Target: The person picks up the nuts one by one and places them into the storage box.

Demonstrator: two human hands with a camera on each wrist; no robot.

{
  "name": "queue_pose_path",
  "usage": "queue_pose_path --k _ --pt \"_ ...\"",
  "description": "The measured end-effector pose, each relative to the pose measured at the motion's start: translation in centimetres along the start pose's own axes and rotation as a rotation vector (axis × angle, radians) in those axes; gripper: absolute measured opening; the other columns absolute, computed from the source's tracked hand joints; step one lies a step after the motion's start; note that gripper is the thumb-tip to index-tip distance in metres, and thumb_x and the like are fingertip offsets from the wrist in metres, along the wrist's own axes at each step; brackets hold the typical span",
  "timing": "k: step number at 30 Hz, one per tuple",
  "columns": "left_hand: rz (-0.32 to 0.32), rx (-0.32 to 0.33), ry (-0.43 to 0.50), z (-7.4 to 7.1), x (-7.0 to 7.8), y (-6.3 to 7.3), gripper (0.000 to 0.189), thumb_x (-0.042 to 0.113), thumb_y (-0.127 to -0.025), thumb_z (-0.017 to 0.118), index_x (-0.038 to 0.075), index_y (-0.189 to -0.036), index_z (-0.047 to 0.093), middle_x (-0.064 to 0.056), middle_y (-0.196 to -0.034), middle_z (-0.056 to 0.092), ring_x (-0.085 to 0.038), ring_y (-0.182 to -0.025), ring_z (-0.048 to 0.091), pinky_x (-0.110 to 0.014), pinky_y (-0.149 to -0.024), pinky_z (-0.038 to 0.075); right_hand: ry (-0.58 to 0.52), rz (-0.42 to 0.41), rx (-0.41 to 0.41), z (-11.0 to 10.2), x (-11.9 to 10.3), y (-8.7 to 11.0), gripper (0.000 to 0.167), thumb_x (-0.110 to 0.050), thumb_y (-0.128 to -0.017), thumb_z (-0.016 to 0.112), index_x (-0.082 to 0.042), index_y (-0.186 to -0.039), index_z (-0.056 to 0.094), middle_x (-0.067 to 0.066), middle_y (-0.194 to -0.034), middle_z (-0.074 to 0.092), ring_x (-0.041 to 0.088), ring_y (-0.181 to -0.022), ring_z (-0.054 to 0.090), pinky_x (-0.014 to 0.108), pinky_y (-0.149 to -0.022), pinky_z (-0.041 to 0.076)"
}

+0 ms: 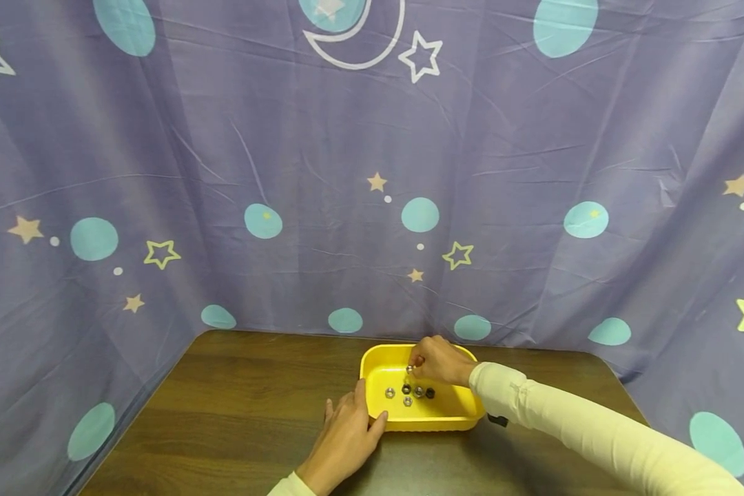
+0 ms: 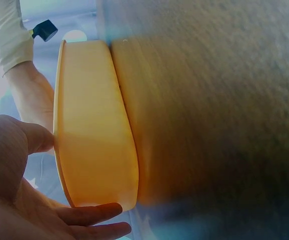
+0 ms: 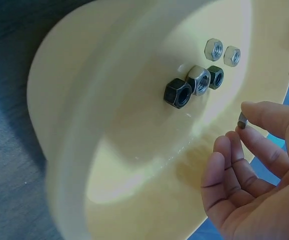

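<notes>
A yellow plastic tray (image 1: 446, 421) stands on the wooden table, with several hex nuts lying on its floor. Among them are a large black nut (image 3: 170, 92), a silver nut (image 3: 192, 75) beside it, and smaller nuts, two silver (image 3: 210, 49) and one dark (image 3: 213, 80). Thumb and index finger of my right hand (image 1: 443, 362) pinch a small nut (image 3: 242, 120) over the far part of the tray; its other fingers curl loosely. My left hand (image 1: 345, 430) rests at the near left corner of the tray, thumb by the front rim and fairly straight fingers along the left side.
The brown wooden table (image 1: 254, 393) extends left and right of the tray. A purple patterned curtain (image 1: 347, 275) hangs right behind its back edge. A small black object (image 1: 498, 419) shows under the right sleeve, beside the tray.
</notes>
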State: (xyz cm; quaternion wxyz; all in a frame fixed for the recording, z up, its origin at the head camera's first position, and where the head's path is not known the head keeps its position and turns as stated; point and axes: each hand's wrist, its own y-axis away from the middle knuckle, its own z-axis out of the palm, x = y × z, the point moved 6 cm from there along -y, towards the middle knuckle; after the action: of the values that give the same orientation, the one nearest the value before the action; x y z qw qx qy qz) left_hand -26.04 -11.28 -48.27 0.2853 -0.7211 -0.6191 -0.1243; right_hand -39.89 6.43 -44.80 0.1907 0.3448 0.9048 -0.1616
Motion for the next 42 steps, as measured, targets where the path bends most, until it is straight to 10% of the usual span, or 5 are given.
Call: queue_pose_path --k 10,17,32,42 --pt "0.005 0.004 0.005 0.0 0.2 0.0 0.074 0.032 -0.103 0.078 -0.011 -0.155 0.046 -0.032 -0.143 0.066 -0.048 -0.137 0.061 -0.088 -0.113 0.031 0.0 0.031 -0.036 0.9 0.1 -0.6 0.008 -0.004 -0.088 0.089 -0.005 -0.095 0.086 0.003 -0.09 0.082 0.013 -0.077 0.074 0.031 -0.071 0.062" --pt "0.017 -0.001 -0.009 -0.1 0.3 -0.1 0.074 0.033 -0.103 0.077 -0.012 -0.154 0.046 -0.032 -0.141 0.066 -0.048 -0.136 0.062 -0.088 -0.111 0.032 -0.04 0.092 -0.12 2.3 0.7 -1.0 0.007 -0.006 -0.093 0.087 -0.007 -0.099 0.085 -0.001 -0.083 0.077 0.014 -0.05 0.068 0.024 -0.051 0.056" --pt "0.04 0.011 -0.005 -0.1 0.2 0.1 0.069 0.032 -0.102 0.079 -0.007 -0.15 0.049 -0.027 -0.134 0.07 -0.045 -0.131 0.065 -0.091 -0.108 0.033 -0.016 0.102 -0.127 3.1 0.5 -1.1 0.007 -0.007 -0.093 0.088 -0.005 -0.098 0.084 -0.004 -0.069 0.072 0.008 -0.047 0.063 0.023 -0.048 0.052" --pt "0.027 -0.01 0.006 -0.1 0.1 0.1 0.073 0.031 -0.103 0.078 -0.012 -0.152 0.046 -0.031 -0.137 0.068 -0.048 -0.132 0.064 -0.091 -0.108 0.032 0.08 0.033 -0.103 2.3 0.2 -1.1 0.009 -0.009 -0.09 0.09 -0.007 -0.098 0.086 0.003 -0.096 0.082 0.005 -0.071 0.069 0.027 -0.069 0.061"
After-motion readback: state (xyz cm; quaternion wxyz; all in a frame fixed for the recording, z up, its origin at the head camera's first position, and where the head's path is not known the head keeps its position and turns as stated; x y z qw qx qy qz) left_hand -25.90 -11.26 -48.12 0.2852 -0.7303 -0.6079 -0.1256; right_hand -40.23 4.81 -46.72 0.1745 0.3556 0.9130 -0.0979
